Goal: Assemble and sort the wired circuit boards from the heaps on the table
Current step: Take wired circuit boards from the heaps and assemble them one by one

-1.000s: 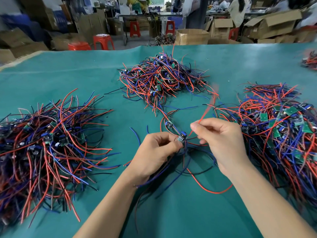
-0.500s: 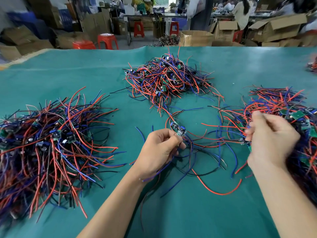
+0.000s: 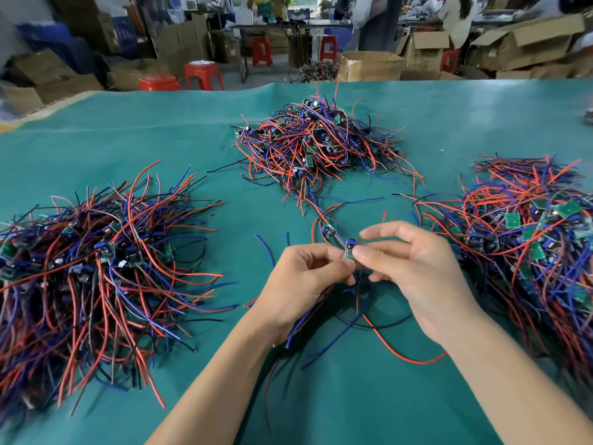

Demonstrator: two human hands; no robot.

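Note:
A small wired circuit board (image 3: 349, 248) is held just above the green table (image 3: 96, 130), in the middle near me. My left hand (image 3: 301, 284) grips a bundle of its blue, black and red wires. My right hand (image 3: 414, 264) pinches the board from the right with fingertips. A second small board (image 3: 329, 233) hangs on wires just beyond the hands. Three heaps of wired boards lie around: a left heap (image 3: 96, 268), a far middle heap (image 3: 317, 146) and a right heap (image 3: 529, 239).
Loose red, blue and black wires (image 3: 394, 351) trail on the table below my hands. Beyond the table's far edge stand cardboard boxes (image 3: 369, 65), red stools (image 3: 202, 73) and people at another bench.
My right hand has come back from the right heap to the middle and now pinches the board beside my left hand. The left hand has stayed put.

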